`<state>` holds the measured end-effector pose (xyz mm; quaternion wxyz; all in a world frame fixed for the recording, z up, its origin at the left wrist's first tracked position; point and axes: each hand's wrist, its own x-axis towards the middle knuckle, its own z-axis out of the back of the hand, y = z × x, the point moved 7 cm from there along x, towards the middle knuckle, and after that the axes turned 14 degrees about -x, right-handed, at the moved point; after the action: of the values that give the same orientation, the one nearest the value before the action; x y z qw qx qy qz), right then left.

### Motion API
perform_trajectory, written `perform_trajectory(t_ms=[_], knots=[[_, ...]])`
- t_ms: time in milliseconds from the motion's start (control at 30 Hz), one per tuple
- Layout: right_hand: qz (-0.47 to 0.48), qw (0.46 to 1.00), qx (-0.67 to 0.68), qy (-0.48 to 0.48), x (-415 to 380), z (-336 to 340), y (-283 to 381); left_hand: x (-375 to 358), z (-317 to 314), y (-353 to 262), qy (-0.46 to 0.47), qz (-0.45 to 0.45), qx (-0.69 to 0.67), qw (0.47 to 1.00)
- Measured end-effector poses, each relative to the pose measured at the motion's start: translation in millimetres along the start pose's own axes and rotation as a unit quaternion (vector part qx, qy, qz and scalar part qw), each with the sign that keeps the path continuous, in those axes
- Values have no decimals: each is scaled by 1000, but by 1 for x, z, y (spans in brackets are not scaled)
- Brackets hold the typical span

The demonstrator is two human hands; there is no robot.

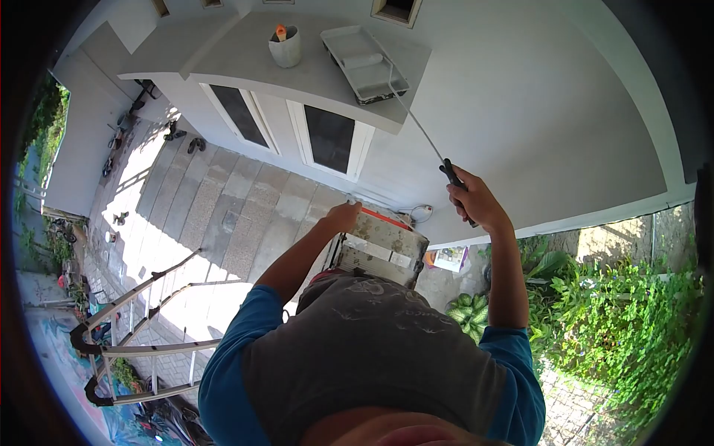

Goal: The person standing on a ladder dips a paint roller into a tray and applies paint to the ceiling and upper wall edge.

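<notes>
My right hand (480, 199) is closed around the black handle of a paint roller (422, 125). The roller's thin metal rod reaches up to a pale roller sleeve (363, 62), which lies in a paint tray (344, 36) on the grey ledge. Low in front of my body, my left hand (343, 217) has its fingers curled at the corner of a paint-spotted platform (379, 249) with a red strip along its edge. The fingertips are partly hidden there. A white paint-smeared bucket (285, 52) with an orange-handled tool (281, 32) in it stands left of the tray.
The ledge (245, 56) juts from a grey wall (550, 111) above two windows (331, 137). Far below is a paved floor (230, 193). A metal ladder-like frame (152, 348) stands at lower left. Green plants (617, 320) grow at lower right.
</notes>
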<state>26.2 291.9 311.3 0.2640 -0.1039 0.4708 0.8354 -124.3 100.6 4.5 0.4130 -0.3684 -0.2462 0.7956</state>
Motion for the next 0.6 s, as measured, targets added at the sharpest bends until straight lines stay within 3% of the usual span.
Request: perform_trajectory(t_ms=[300, 600], knots=[[-2, 1000, 4, -21, 20, -6, 25, -5, 7, -9, 8, -4, 17, 1000], [-10, 1000, 15, -23, -19, 4, -6, 5, 0, 3, -13, -36, -3, 999]])
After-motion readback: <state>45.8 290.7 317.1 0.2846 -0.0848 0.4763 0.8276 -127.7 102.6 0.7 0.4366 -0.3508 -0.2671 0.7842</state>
